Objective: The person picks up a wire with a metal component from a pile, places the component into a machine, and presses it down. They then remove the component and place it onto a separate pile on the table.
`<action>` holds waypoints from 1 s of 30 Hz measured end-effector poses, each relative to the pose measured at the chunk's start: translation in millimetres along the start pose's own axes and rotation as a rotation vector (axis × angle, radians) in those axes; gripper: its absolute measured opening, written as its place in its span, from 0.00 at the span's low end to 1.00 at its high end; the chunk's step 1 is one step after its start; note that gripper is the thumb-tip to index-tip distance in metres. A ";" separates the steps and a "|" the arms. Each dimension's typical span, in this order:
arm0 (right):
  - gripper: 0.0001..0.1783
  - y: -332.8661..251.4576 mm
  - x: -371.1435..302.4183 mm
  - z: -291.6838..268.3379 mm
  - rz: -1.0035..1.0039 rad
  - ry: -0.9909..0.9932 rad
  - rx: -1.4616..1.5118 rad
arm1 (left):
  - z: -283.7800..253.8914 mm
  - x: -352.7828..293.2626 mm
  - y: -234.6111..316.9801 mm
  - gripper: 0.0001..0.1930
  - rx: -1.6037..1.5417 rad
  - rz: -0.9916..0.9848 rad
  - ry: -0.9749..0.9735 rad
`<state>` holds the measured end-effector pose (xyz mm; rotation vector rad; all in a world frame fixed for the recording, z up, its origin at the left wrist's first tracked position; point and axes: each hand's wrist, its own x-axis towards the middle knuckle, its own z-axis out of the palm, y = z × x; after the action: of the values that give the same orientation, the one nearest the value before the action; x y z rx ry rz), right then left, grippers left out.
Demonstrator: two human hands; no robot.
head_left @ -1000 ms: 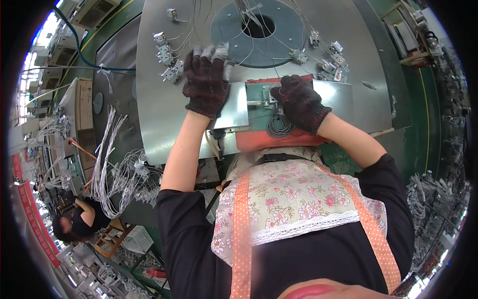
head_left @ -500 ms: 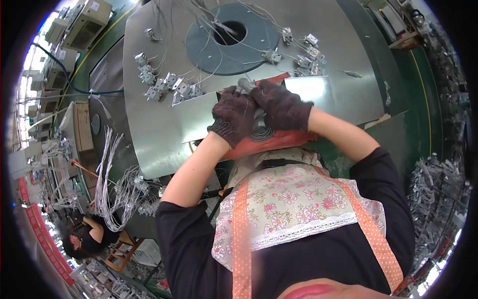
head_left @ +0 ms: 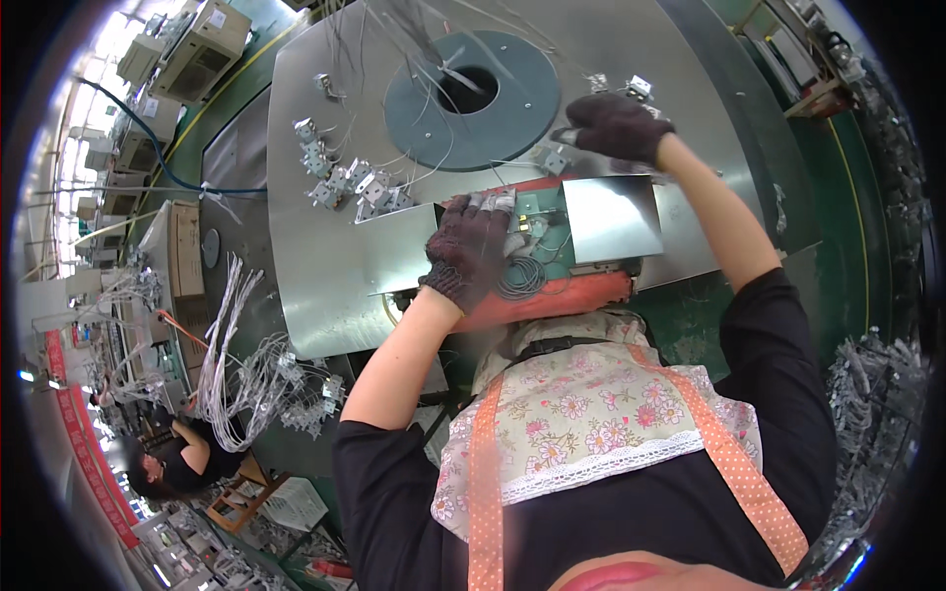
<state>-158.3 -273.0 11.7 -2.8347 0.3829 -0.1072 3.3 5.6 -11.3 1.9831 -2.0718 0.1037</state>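
Both my hands wear dark maroon knitted gloves with grey fingertips. My left hand [head_left: 469,241] lies over the inner edge of the left metal plate [head_left: 399,246], its fingers stretched out toward the far side. Right beside it are a coil of thin grey cable [head_left: 522,278] and a small metal part with wires [head_left: 530,225], on a green surface between two shiny plates. What is under my left palm is hidden. Out over the table at the right, my right hand [head_left: 616,130] has its fingers apart, near wired metal connectors [head_left: 639,89]; nothing shows in it.
A red padded edge [head_left: 552,300] runs along the near side, against my apron. Wired metal connectors [head_left: 360,187] lie left of a round grey disc [head_left: 409,123] with a central hole. White cable bundles [head_left: 227,364] hang at the left, and a co-worker [head_left: 187,458] sits beyond.
My right hand has left the left hand's side and moved outward to the far right. The cable coil and wired part between the plates now show. The view has shifted slightly.
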 end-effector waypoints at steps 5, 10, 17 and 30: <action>0.28 17.6 -9.1 -49.2 0.500 -0.266 0.643 | -5.0 0.6 2.1 0.28 0.007 -0.002 0.018; 0.18 39.6 -4.8 -39.5 0.338 -0.079 0.299 | 2.2 -2.5 -2.9 0.34 -0.066 -0.040 -0.045; 0.15 13.9 -7.7 -1.0 0.230 0.488 -0.063 | 4.5 -3.5 -5.7 0.30 -0.017 -0.010 -0.021; 0.16 -12.3 23.4 20.7 -0.284 -0.329 -0.286 | 12.6 -10.8 -14.4 0.36 0.031 -0.002 -0.094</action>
<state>-130.4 -262.5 -3.8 -3.0926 -0.0840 0.3825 15.9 12.3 -28.0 2.0448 -2.1385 0.0434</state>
